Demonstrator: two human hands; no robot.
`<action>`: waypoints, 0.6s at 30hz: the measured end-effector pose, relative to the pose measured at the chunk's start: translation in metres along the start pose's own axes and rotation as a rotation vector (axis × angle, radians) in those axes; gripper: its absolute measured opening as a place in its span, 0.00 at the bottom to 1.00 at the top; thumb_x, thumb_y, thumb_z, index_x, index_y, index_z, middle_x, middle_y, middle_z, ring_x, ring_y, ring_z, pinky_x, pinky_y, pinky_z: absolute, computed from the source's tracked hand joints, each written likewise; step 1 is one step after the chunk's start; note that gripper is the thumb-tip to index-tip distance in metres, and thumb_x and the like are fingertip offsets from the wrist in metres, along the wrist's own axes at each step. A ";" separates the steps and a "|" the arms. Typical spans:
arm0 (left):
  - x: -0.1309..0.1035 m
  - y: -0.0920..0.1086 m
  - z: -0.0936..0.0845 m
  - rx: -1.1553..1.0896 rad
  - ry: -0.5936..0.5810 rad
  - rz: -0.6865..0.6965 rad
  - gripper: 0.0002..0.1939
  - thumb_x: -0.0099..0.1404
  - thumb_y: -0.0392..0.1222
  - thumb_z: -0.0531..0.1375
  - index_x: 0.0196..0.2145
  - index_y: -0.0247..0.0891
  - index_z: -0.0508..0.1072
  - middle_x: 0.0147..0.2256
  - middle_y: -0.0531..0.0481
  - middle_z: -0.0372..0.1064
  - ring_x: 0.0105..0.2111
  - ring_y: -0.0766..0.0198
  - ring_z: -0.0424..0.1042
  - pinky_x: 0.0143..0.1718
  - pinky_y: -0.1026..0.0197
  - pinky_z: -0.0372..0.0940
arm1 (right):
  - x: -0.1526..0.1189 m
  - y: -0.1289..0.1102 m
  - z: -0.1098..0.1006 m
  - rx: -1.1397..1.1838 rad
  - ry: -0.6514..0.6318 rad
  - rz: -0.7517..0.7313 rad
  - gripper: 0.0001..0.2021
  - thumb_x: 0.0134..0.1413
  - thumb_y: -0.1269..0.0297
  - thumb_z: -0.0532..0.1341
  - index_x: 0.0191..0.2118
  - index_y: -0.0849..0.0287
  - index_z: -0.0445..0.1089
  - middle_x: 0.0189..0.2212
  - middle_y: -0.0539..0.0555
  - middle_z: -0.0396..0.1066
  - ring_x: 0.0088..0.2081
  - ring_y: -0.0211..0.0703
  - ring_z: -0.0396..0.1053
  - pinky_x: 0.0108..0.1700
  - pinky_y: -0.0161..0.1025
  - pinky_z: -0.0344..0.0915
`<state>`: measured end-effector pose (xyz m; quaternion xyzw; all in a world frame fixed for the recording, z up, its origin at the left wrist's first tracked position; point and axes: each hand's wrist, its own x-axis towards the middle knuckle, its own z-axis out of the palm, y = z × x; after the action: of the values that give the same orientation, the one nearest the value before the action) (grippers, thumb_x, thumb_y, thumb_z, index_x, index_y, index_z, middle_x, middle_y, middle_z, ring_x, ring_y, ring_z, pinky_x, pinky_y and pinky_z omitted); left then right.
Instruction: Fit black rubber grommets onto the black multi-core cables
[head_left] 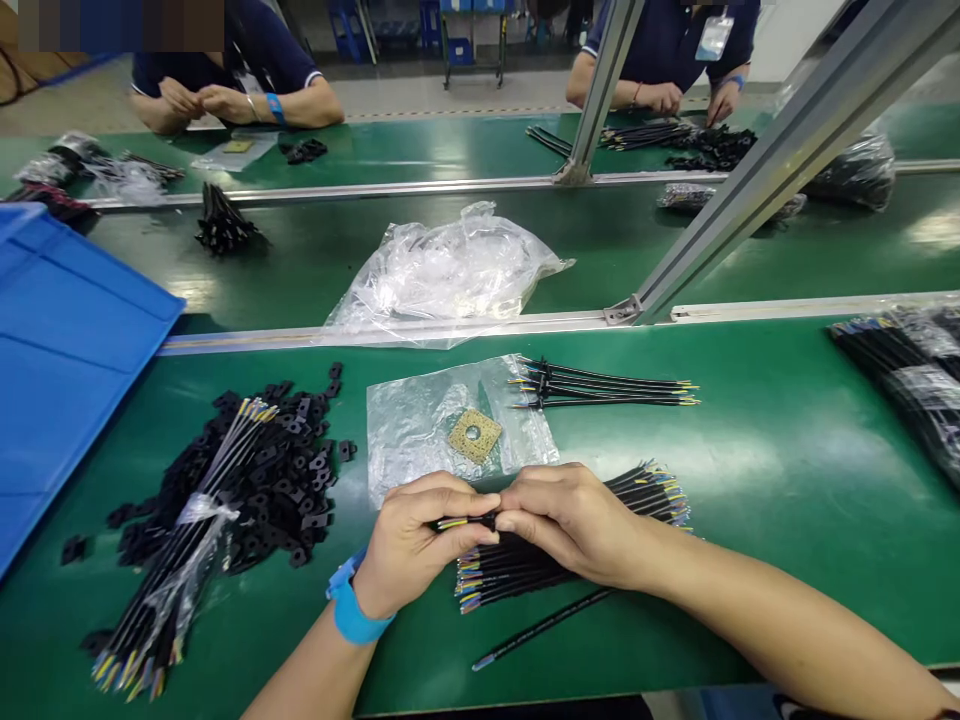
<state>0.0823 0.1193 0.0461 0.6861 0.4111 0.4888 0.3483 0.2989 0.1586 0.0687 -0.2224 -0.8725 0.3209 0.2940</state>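
My left hand [412,530], with a blue band on its wrist, pinches a small black plastic clip [491,519] at a cable's end. Coloured wire tips of that black cable [452,523] show between its thumb and fingers. My right hand [581,520] is closed on the same cable, fingertips meeting the left's; most of the cable is hidden. Beneath the hands lies a row of black cables [510,565], with one loose cable [540,628] in front. Behind, several cables with black clips [615,390] lie beside a tan sponge square [487,445] on a clear bag [405,410].
Left of my hands, a tied cable bundle [176,560] rests on a heap of black clips [300,500]. A blue bin [67,350] stands at far left. A metal post [750,170] slants up beyond a rail. Two people work across the table.
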 end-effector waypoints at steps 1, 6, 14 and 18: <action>0.001 -0.001 -0.003 0.029 -0.007 -0.003 0.14 0.63 0.54 0.70 0.44 0.46 0.86 0.29 0.49 0.81 0.26 0.65 0.78 0.29 0.65 0.73 | 0.000 0.001 -0.001 -0.055 0.030 -0.018 0.21 0.79 0.59 0.49 0.37 0.61 0.74 0.26 0.51 0.72 0.27 0.35 0.68 0.30 0.32 0.65; 0.003 -0.014 -0.048 0.471 0.278 -0.109 0.21 0.69 0.59 0.63 0.47 0.41 0.83 0.37 0.45 0.82 0.36 0.58 0.79 0.42 0.57 0.73 | 0.000 0.011 -0.017 -0.330 0.182 -0.020 0.13 0.76 0.63 0.54 0.42 0.60 0.73 0.29 0.52 0.76 0.28 0.37 0.72 0.31 0.33 0.68; -0.016 -0.048 -0.104 1.225 0.289 -0.353 0.13 0.67 0.51 0.64 0.41 0.42 0.83 0.47 0.35 0.77 0.52 0.33 0.71 0.52 0.32 0.61 | -0.002 0.012 -0.031 -0.240 0.157 0.019 0.12 0.76 0.62 0.53 0.42 0.59 0.71 0.31 0.52 0.76 0.30 0.37 0.73 0.33 0.33 0.69; -0.024 -0.056 -0.108 1.262 0.265 -0.267 0.12 0.67 0.52 0.64 0.35 0.43 0.82 0.48 0.36 0.76 0.51 0.32 0.69 0.48 0.31 0.59 | -0.003 0.037 -0.045 -0.509 0.215 0.032 0.13 0.76 0.62 0.54 0.44 0.60 0.74 0.33 0.54 0.77 0.32 0.40 0.73 0.37 0.36 0.69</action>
<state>-0.0377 0.1292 0.0182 0.6358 0.7397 0.1869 -0.1168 0.3382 0.2022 0.0697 -0.3356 -0.8851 0.0705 0.3145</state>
